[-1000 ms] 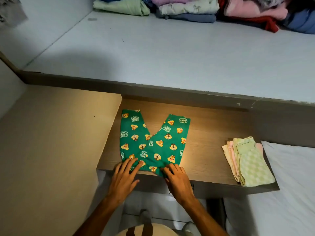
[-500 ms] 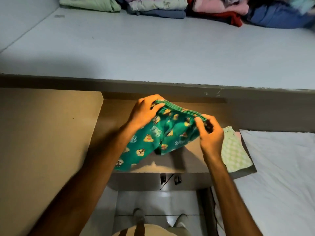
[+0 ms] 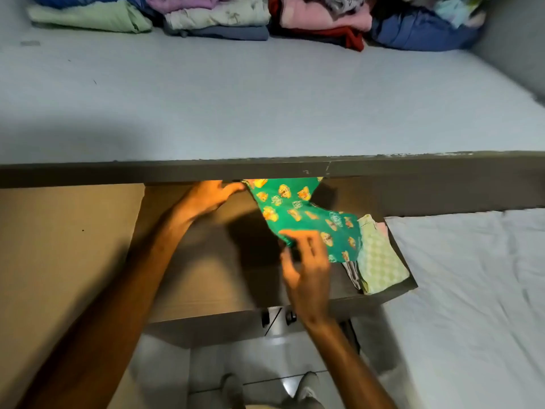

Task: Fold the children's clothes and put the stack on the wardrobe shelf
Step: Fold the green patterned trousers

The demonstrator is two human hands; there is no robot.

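Observation:
Green children's trousers (image 3: 298, 211) with yellow cartoon prints hang stretched above the brown wooden surface (image 3: 206, 284). My left hand (image 3: 206, 199) pinches their far left corner just under the shelf's front edge. My right hand (image 3: 306, 267) grips their near edge lower down. The trousers' right end overlaps a small folded stack (image 3: 380, 258) with a pale green checked piece on top, at the surface's right end. The white wardrobe shelf (image 3: 265, 107) spreads out above, with folded clothes (image 3: 224, 19) in a row at its back.
The shelf's dark front edge (image 3: 413, 168) runs across the view right above my hands. A white sheet (image 3: 472, 290) lies to the right. A tan panel (image 3: 59, 246) stands on the left. My feet (image 3: 265, 388) stand on pale floor below.
The trousers lay flat under my hands one second ago. Both hands then lifted them, and they have moved right and farther back, over the folded stack.

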